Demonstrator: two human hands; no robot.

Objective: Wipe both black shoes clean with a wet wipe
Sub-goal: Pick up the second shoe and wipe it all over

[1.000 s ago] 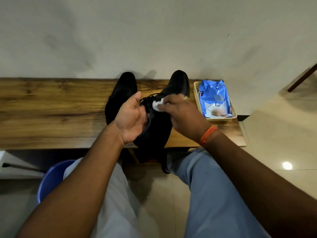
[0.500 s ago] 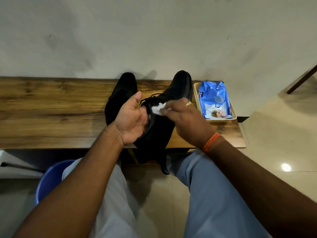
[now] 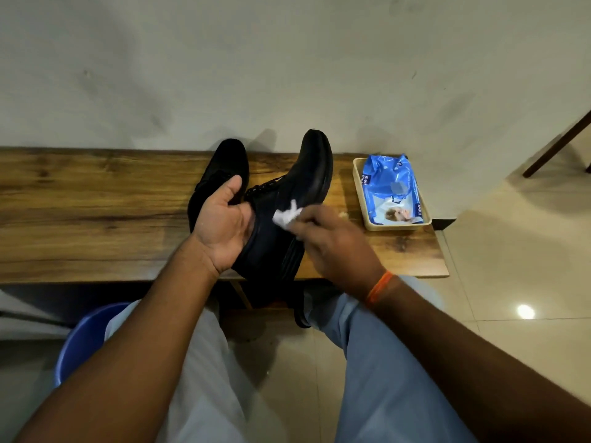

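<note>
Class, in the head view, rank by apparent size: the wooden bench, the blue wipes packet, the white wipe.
1. wooden bench
2. blue wipes packet
3. white wipe, bunched in the right hand

One black shoe (image 3: 220, 174) is set flat on the counter (image 3: 96, 203), toe toward the wall. Just to its right, a second black lace-up shoe (image 3: 297, 203) is tilted onto its side, heel past the counter's near edge. A crumpled white wet wipe (image 3: 286, 215) is pressed against its side.
</note>
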